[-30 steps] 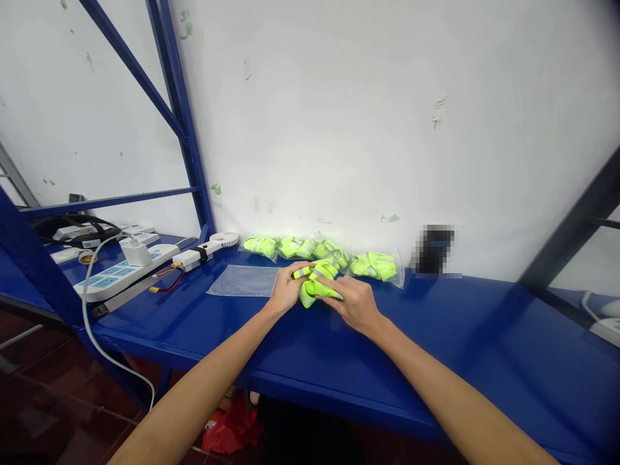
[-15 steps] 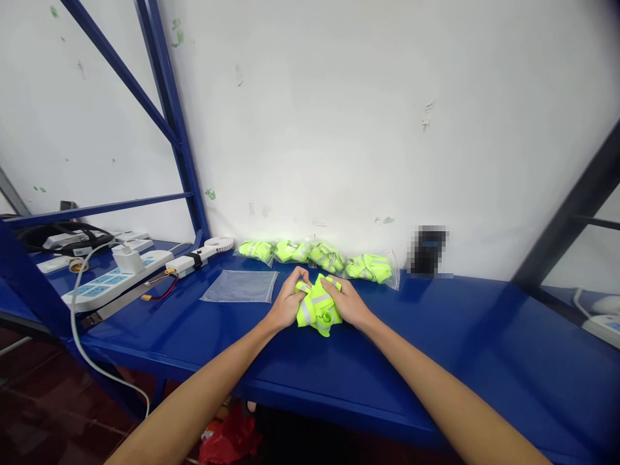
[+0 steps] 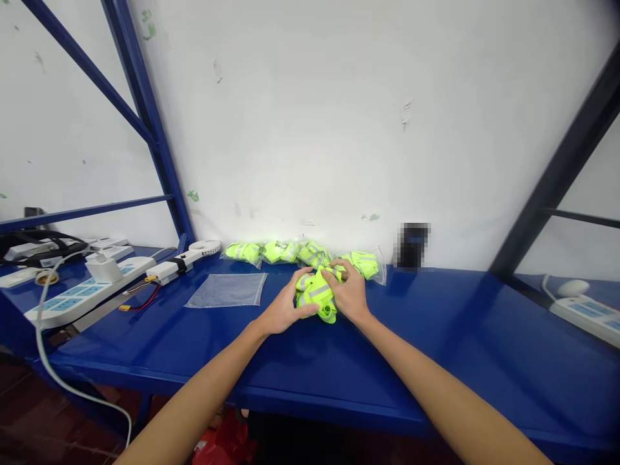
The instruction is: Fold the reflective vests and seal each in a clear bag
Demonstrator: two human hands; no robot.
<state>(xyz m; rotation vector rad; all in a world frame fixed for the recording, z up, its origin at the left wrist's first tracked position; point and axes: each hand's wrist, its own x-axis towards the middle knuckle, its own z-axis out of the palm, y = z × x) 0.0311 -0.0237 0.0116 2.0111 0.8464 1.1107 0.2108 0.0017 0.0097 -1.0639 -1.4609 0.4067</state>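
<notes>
A bundled neon-yellow reflective vest [image 3: 317, 292] with silver-grey stripes is between my hands, just above or on the blue table [image 3: 387, 368]; I cannot tell if it touches. My left hand [image 3: 285, 307] grips its left side, thumb lying across the front. From the right, my right hand [image 3: 349, 290] pinches its upper edge, fingers curled behind. Left of my hands lies a flat clear plastic bag [image 3: 227, 290]. Behind them, several clear bags holding similar yellow bundles, such as this bagged vest [image 3: 243, 252], rest in a row along the wall.
On the left are a power strip [image 3: 92, 290] with a white charger [image 3: 103, 267], a white handheld fan [image 3: 203, 248] and a red-black wire [image 3: 148, 297]. A blurred black object [image 3: 412, 247] leans on the wall. Another power strip [image 3: 588, 316] is at right. Blue frame posts [image 3: 145, 110] rise from the table.
My left thumb has moved down over the front of the vest, and my right fingers have shifted along its upper edge. The bundle looks more compact. The view has turned slightly right.
</notes>
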